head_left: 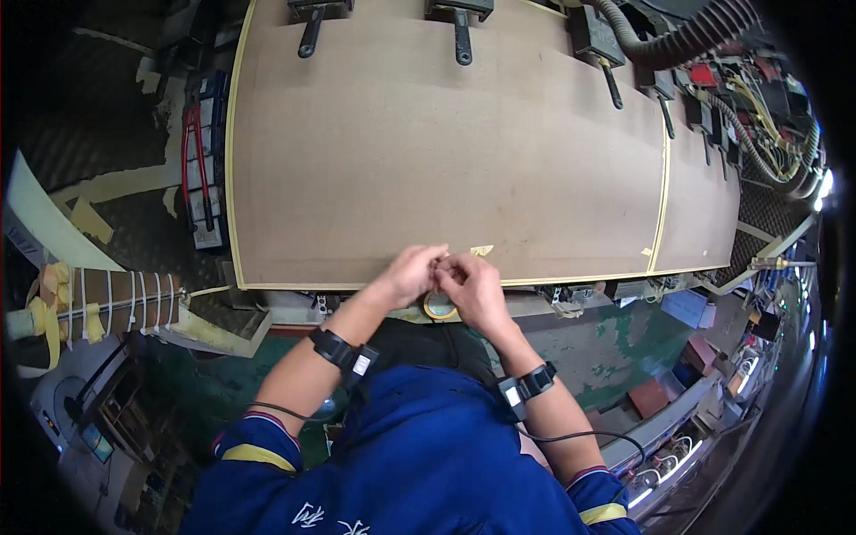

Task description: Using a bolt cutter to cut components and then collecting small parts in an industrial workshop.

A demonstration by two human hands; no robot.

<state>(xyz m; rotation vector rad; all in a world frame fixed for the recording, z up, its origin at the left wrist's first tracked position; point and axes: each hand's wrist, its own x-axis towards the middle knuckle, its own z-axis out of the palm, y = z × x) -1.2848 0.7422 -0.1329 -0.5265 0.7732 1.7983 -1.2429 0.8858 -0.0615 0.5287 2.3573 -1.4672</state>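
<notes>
Both of my hands meet over the near edge of a large tan board (446,160). The fingertips of my left hand (413,275) are pinched close against those of my right hand (477,290), whose fingers are also curled closed. Whatever lies between them is too small or hidden to make out. Just below the hands, at the board's edge, shows a yellow ring that looks like a tape roll (440,308), partly covered by the fingers. A small torn scrap of yellow tape (481,251) lies on the board beside my right hand.
Yellow tape strips line the board's edges. Black clamps with handles (463,40) stand along the far side, with a thick ribbed hose (687,40) at far right. Red-handled cutters (196,169) lie left of the board. A wrapped roller-like part (120,303) sticks out at left.
</notes>
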